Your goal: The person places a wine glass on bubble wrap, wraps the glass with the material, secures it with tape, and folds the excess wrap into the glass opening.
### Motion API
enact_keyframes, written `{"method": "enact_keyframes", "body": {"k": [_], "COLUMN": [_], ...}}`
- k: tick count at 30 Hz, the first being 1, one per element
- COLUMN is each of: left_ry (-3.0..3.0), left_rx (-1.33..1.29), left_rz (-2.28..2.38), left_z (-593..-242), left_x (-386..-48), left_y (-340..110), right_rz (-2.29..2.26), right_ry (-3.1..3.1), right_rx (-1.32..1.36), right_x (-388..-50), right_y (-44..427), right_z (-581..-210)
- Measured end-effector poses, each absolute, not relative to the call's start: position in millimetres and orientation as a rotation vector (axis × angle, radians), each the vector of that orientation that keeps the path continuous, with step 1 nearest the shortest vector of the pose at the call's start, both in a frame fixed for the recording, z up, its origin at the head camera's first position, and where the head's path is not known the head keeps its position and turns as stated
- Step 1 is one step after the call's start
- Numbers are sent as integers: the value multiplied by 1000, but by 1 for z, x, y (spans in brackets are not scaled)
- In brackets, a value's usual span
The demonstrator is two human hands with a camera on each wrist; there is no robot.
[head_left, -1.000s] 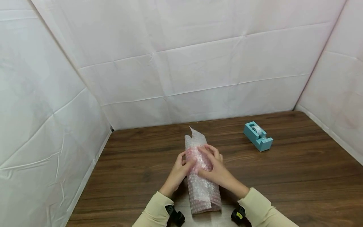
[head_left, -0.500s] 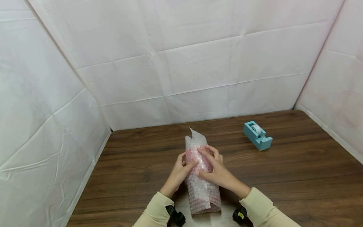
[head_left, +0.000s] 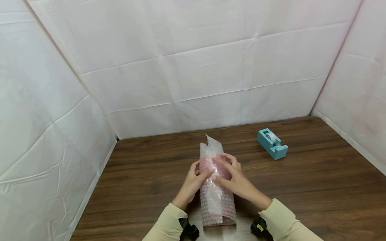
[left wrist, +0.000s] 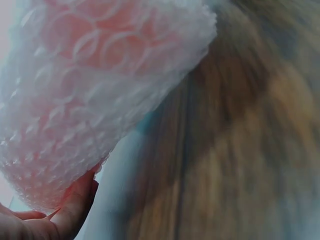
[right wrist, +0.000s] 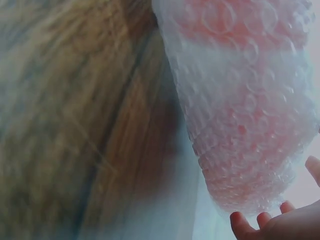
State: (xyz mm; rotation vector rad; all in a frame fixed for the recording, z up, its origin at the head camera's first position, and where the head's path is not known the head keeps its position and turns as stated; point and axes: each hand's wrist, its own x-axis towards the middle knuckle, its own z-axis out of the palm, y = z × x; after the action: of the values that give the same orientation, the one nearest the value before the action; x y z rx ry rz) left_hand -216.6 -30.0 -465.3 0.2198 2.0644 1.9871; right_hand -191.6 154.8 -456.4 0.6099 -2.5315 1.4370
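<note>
A roll of bubble wrap [head_left: 214,204] with something pink showing through lies lengthwise in front of the person, its torn far end pointing up. My left hand [head_left: 192,182] grips its left side, the thumb on top. From the right, my right hand [head_left: 236,180] holds it, with thumb and fingers spread over the top. In the left wrist view the left fingers [left wrist: 75,205] curl against the wrap [left wrist: 90,115]. Fingertips of the right hand [right wrist: 280,225] touch or nearly touch the wrap [right wrist: 240,125] in the right wrist view. What the wrap encloses is hidden.
A blue tape dispenser [head_left: 272,144] with a roll of clear tape stands at the back right of the dark wooden table [head_left: 144,174]. A light grey surface [head_left: 241,232] lies under the near end of the wrap. White cloth walls [head_left: 205,73] enclose the table's back and sides.
Both hands and the wrapped roll have shifted slightly to the right in the head view, while the dispenser appears slightly further left. Both hands keep their hold.
</note>
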Motion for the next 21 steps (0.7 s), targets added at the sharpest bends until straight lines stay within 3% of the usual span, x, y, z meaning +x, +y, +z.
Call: {"method": "enact_keyframes", "body": {"k": [21], "left_ry": [1954], "left_rx": [265], "left_rz": [2003], "left_z": [-459], "left_x": [-214], "left_y": [13], "right_rz": [1434], "right_ry": [-2465], "right_rx": [257], "right_x": [-203], "right_y": [213], "right_z": [-441]}}
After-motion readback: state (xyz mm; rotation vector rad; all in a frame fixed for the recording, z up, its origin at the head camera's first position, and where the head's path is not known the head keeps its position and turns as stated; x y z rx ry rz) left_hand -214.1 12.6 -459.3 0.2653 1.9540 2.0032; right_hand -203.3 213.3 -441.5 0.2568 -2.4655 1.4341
